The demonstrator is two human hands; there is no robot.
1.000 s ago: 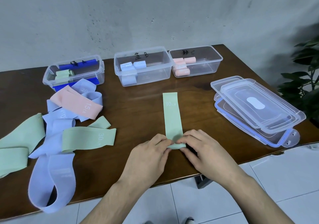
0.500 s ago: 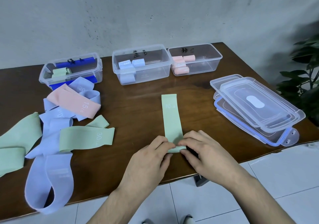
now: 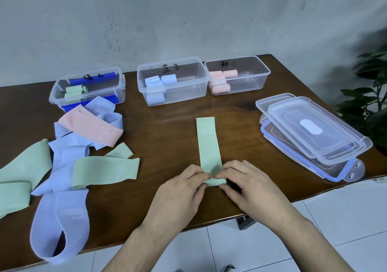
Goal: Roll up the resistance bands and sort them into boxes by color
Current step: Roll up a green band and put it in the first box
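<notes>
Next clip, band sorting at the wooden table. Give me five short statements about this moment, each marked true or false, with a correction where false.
1. Both hands, left hand and right hand, pinch the near end of the green band. True.
2. That band is printed 15 LB. False: it reads 30 LB; the pink band in the pile reads 15 LB.
3. The right box holds pink rolls. True.
4. The middle box is empty. False: it holds light blue rolls.
5. The stack of lids lies on the left of the table. False: it lies on the right.
</notes>
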